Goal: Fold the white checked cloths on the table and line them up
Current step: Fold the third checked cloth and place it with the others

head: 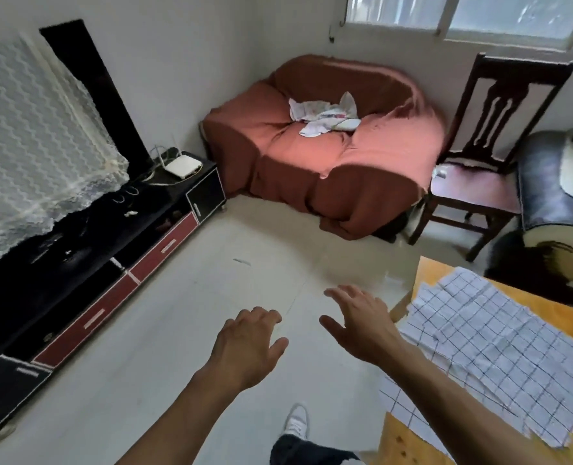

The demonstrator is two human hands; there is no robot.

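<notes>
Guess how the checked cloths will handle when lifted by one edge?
Probably floppy: the cloths lie flat, rumpled, one edge drooping over the table. Likely light and thin. Overlapping layers may drag along together.

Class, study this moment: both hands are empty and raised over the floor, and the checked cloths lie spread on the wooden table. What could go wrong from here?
1. The checked cloths overlap in a loose spread, so a grab might lift two layers and spoil the fold.
2. One cloth corner hangs over the table edge near the right hand; a careless pull could probably drag it to the floor.
3. The left hand is off to the side, away from the cloths, so it must first move over.
</notes>
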